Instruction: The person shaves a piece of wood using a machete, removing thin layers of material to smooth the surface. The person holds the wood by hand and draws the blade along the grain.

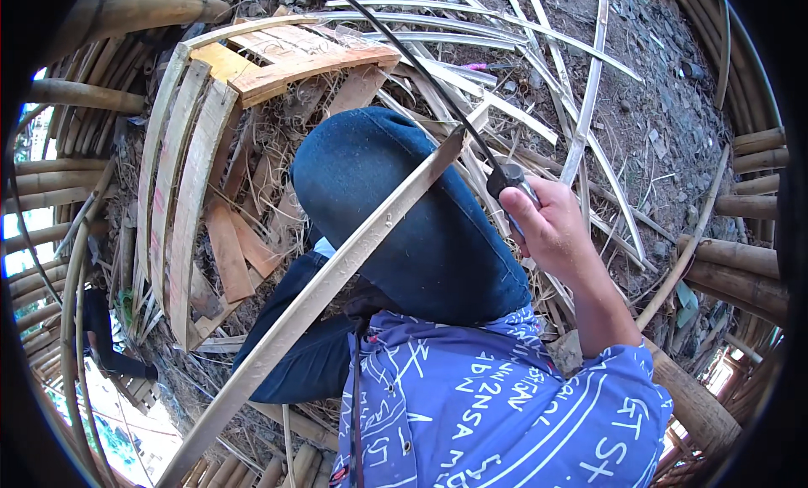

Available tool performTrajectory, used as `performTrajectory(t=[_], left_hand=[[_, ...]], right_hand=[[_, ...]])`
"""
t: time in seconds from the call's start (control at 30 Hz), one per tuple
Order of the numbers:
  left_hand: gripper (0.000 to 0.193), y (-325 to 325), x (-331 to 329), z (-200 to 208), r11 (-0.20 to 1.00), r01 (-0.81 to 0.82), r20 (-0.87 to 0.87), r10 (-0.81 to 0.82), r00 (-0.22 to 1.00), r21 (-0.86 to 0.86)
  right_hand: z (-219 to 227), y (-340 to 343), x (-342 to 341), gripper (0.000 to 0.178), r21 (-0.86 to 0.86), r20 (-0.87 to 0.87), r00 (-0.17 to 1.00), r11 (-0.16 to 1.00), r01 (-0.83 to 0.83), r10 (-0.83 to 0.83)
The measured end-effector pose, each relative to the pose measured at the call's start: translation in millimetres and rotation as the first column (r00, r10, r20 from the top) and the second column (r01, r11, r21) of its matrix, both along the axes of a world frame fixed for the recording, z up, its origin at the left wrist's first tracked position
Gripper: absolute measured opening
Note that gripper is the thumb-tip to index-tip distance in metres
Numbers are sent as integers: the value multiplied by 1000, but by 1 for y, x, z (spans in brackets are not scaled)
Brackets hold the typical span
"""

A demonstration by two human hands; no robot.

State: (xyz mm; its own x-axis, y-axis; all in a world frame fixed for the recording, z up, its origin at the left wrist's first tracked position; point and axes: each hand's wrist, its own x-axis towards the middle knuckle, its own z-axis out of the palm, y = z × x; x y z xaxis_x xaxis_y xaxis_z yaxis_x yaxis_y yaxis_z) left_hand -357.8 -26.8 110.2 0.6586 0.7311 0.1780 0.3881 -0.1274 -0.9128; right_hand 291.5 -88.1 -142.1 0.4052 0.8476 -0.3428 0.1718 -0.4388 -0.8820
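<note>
My right hand (551,231) is closed around the dark handle (509,185) of a long-bladed tool. Its thin, dark blade (421,71) runs up and left past the top edge of the view, seen almost edge-on, so its exact kind is unclear. A long, pale split-bamboo strip (337,269) slants from the lower left across my raised knee (362,164). The strip's upper end lies just left of the handle; I cannot tell whether blade and strip touch. My left hand does not show, and the strip's lower end passes out of view.
Left of my knee stands a wooden slatted frame (198,177) with thin shavings around it. Several pale split strips (589,92) lie on the dirt ground ahead and right. Bamboo-pole walls (757,206) rise on both sides. A dark-clothed leg (109,349) appears far left.
</note>
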Motion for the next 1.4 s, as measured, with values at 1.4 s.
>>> performTrajectory(t=[1.4], left_hand=[[17, 21, 160, -8, 754, -23, 421, 391, 818, -656]], right_hand=[[-17, -6, -7, 54, 379, -156, 931, 850, 366, -331]])
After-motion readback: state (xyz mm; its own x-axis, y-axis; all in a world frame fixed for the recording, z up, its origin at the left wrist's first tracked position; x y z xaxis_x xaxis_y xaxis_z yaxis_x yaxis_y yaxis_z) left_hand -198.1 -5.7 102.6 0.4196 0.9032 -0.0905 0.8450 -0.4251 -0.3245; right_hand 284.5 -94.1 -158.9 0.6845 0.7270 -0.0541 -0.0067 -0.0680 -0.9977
